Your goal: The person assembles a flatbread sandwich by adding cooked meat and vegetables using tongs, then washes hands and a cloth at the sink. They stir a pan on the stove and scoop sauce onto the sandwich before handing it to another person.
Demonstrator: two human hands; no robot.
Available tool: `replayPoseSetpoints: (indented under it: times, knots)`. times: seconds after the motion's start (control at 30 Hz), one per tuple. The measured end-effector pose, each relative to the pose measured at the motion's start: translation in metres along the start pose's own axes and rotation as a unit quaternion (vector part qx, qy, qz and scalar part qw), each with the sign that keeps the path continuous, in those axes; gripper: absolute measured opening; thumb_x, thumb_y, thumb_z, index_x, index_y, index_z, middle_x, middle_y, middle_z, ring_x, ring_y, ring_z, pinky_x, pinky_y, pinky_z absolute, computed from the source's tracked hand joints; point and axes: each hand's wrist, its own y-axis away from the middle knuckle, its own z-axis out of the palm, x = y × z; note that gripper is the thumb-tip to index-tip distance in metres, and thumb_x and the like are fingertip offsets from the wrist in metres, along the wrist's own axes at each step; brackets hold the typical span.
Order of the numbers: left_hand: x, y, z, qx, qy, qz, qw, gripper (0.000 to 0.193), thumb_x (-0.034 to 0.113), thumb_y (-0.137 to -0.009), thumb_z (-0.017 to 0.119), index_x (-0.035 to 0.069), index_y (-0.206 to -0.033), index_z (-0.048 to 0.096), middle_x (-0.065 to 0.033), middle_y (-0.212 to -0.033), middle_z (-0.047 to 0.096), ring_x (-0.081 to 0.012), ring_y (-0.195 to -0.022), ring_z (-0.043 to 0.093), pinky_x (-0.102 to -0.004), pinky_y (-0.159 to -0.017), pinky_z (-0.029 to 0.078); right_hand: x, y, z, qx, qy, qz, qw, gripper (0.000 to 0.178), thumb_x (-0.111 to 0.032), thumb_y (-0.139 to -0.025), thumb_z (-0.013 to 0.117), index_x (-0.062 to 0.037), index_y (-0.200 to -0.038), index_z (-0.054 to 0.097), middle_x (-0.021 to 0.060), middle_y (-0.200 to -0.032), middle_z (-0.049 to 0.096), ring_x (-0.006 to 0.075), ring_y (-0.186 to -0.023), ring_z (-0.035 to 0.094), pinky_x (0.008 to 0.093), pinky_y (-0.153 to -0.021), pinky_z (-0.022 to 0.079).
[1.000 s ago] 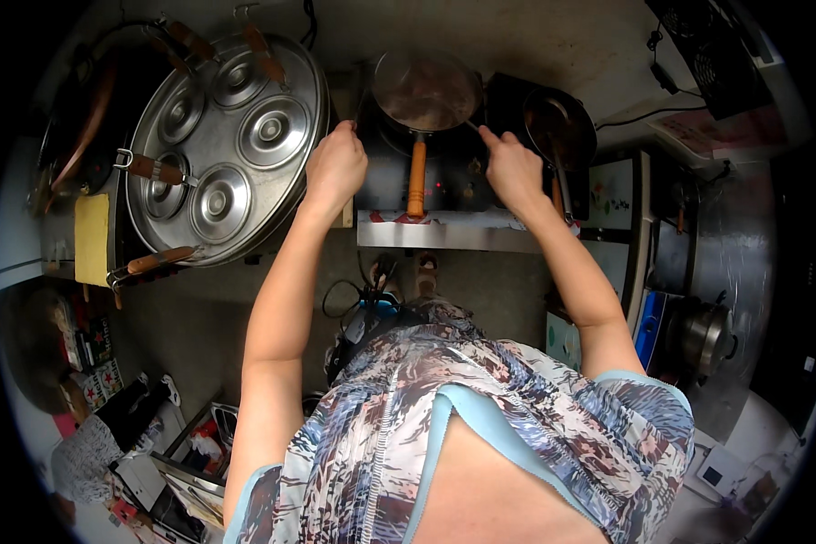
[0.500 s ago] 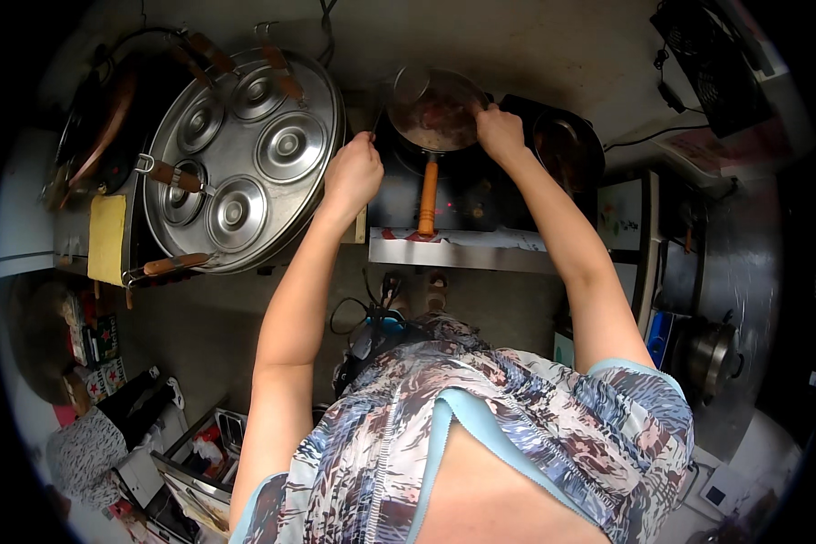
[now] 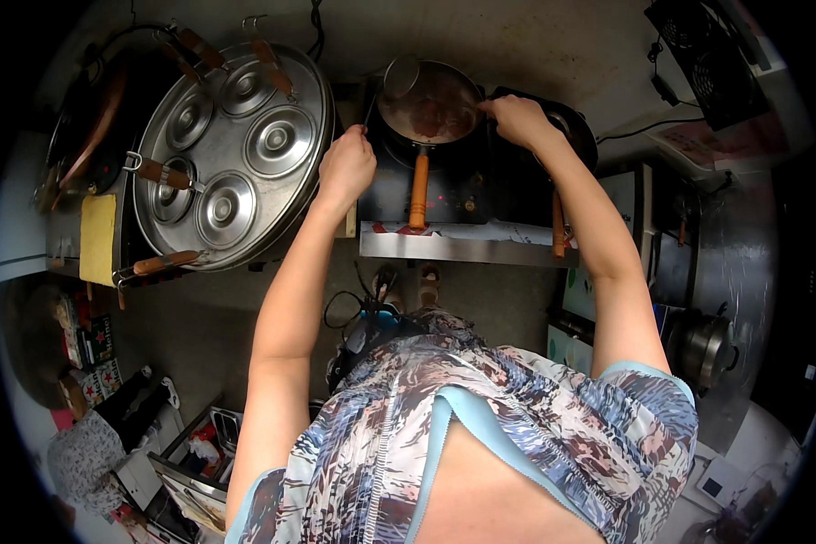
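Right grip (image 3: 519, 123) shifted rightward, pan (image 3: 426, 136) to its left.

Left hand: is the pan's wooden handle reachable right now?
Likely yes: nothing visible stands between the left hand and the wooden handle, which points toward the cooktop's near edge. The hand seems closed on a thin dark stem, though, so it may need freeing first.
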Motion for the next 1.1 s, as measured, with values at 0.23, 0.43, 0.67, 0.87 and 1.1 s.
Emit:
replayPoseSetpoints:
  times: [0.23,0.43,0.67,0.87,1.1]
  knots:
    - [-0.001,-0.001,0.004,0.012,0.023,0.011,1.000,0.031,0.015,-0.091,0.040,-0.003,-0.108,0.059,-0.0260,-0.097,0.064,-0.0423,-0.095,0.060,-0.0468,-0.082,0.048,0.003,0.056,-0.031,0.093,0.002,-0.015,0.996,0.044,-0.002,-0.078,0.052,-0.0159,-0.118,0.064,0.0139,-0.094,0.066,0.0322,-0.086,0.065,0.0429,-0.074,0.052]
    - [0.007,0.000,-0.001,-0.006,0.036,-0.005,0.999,0.026,0.013,-0.089,0.040,0.000,-0.101,0.058,-0.0264,-0.096,0.063,-0.0450,-0.096,0.058,-0.0490,-0.081,0.046,-0.001,0.099,-0.060,0.067,0.024,0.041,0.997,0.044,-0.003,-0.076,0.052,-0.0150,-0.117,0.065,0.0138,-0.095,0.065,0.0328,-0.084,0.065,0.0425,-0.072,0.052]
    - [0.004,-0.003,0.002,0.003,0.038,-0.001,0.999,0.026,0.013,-0.089,0.039,0.001,-0.101,0.058,-0.0250,-0.096,0.063,-0.0454,-0.095,0.057,-0.0503,-0.079,0.046,-0.021,0.087,-0.003,0.051,0.097,-0.003,0.994,0.036,-0.007,-0.078,0.054,-0.0140,-0.112,0.065,0.0131,-0.085,0.063,0.0287,-0.073,0.067,0.0400,-0.061,0.053]
    - [0.012,-0.001,-0.008,-0.052,0.022,-0.029,0.998,0.032,0.017,-0.095,0.041,-0.004,-0.111,0.059,-0.0241,-0.106,0.063,-0.0396,-0.104,0.058,-0.0424,-0.089,0.046,-0.039,0.080,0.057,0.186,0.165,0.041,0.968,0.036,-0.012,-0.078,0.058,-0.0089,-0.114,0.062,0.0092,-0.082,0.060,0.0218,-0.067,0.065,0.0310,-0.049,0.053]
    - [0.009,-0.004,-0.006,-0.048,0.028,-0.037,0.998,0.033,0.017,-0.095,0.041,-0.005,-0.111,0.058,-0.0241,-0.108,0.063,-0.0390,-0.105,0.058,-0.0410,-0.091,0.045,-0.047,0.075,0.090,0.206,0.144,0.108,0.962,0.041,-0.014,-0.077,0.060,-0.0100,-0.118,0.061,0.0087,-0.084,0.059,0.0213,-0.065,0.064,0.0311,-0.050,0.053]
